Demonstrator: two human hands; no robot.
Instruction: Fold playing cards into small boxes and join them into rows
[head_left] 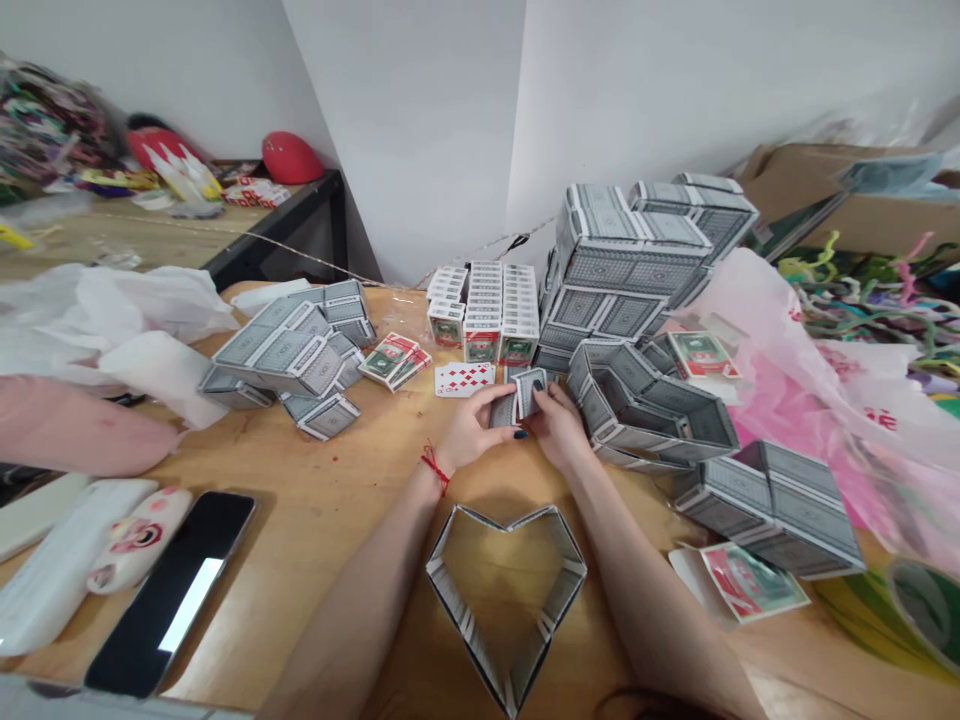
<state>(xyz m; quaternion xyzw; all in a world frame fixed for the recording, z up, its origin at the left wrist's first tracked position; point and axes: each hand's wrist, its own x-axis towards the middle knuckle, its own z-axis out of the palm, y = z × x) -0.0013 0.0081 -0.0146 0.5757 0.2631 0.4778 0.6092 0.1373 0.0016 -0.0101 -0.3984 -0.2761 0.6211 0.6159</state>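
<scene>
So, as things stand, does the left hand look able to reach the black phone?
Probably yes: no object stands on the table between the left hand and the black phone. The hand's fingers hold a grey patterned card piece, though, so they may need to let go first.

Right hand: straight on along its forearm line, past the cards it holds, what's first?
Probably the stacked card boxes, right-hand column, beyond the right hand and its cards. Depth is unclear; the left hand might be clipped first.

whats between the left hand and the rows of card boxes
In the head view, face-up cards showing red diamonds lie on the table between the left hand and those boxes.
</scene>
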